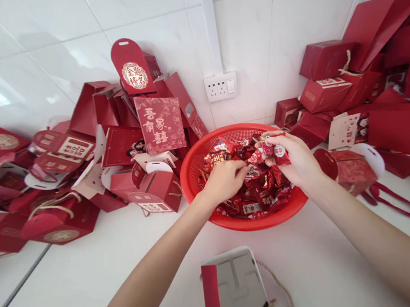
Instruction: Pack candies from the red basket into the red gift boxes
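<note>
The bare left arm (160, 262) slants up and rightward from the lower edge; the bare right arm (381, 233) slants up and leftward. The left hand (225, 179) is turned back upward, its fingers (238, 167) bent and drawn together at the tips. The right hand (297, 155) curls inward, gripping. The two hands are near each other, apart.
</note>
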Available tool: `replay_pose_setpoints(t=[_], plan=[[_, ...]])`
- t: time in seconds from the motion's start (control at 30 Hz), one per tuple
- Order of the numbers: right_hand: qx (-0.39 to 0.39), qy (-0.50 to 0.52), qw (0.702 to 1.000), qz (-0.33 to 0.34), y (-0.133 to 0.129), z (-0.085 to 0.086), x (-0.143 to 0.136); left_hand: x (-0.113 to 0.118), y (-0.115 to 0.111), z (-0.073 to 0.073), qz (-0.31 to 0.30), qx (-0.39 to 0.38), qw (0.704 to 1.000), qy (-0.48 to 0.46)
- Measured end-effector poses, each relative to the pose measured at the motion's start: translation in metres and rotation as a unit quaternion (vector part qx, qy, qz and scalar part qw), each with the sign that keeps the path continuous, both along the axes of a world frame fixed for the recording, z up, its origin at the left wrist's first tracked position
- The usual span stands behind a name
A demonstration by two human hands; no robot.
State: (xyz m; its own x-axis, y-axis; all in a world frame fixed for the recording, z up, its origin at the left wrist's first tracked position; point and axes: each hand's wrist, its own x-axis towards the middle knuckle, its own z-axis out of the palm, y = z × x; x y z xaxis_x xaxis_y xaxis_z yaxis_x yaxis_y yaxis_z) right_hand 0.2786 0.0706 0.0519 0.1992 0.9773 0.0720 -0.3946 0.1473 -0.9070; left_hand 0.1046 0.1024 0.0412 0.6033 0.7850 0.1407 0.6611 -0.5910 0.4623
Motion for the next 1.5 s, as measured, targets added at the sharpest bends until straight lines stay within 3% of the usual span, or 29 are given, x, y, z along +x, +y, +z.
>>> replay_pose_setpoints(t=[0.1,0.2,0.77,0.97,1.07,1.17,1.27,1.37,1.43,1.5], plan=[[0.001,-0.001,1.000,0.003,0.000,0.000,0.000,-0.005,0.002,0.002,0.094,-0.032,0.990,-0.105],[-0.007,0.000,1.000,0.004,0.000,-0.001,0.000,-0.006,0.003,0.004,0.115,-0.040,0.981,-0.153],[-0.066,0.012,0.997,0.040,0.000,0.000,0.000,-0.010,0.001,0.001,0.042,-0.053,0.947,-0.313],[-0.121,-0.056,0.986,0.102,-0.002,-0.002,-0.001,-0.009,-0.001,0.001,-0.005,-0.051,0.944,-0.325],[-0.118,-0.067,0.984,0.118,-0.004,-0.001,-0.002,-0.008,0.000,0.002,-0.012,-0.077,0.937,-0.340],[-0.081,-0.017,0.992,0.094,-0.002,0.000,-0.002,-0.009,0.002,0.001,-0.006,-0.129,0.924,-0.359],[-0.077,0.060,0.995,0.035,0.001,0.002,-0.001,-0.009,0.003,-0.004,-0.015,-0.154,0.952,-0.265],[-0.122,0.108,0.986,-0.027,0.004,0.004,0.000,-0.008,0.001,-0.009,-0.081,-0.083,0.992,-0.047],[-0.137,0.121,0.982,-0.047,0.004,0.005,0.000,-0.007,-0.002,-0.011,-0.123,-0.029,0.990,0.055],[-0.137,0.130,0.981,-0.044,0.004,0.006,0.000,-0.005,-0.005,-0.010,-0.145,-0.011,0.985,0.098]])
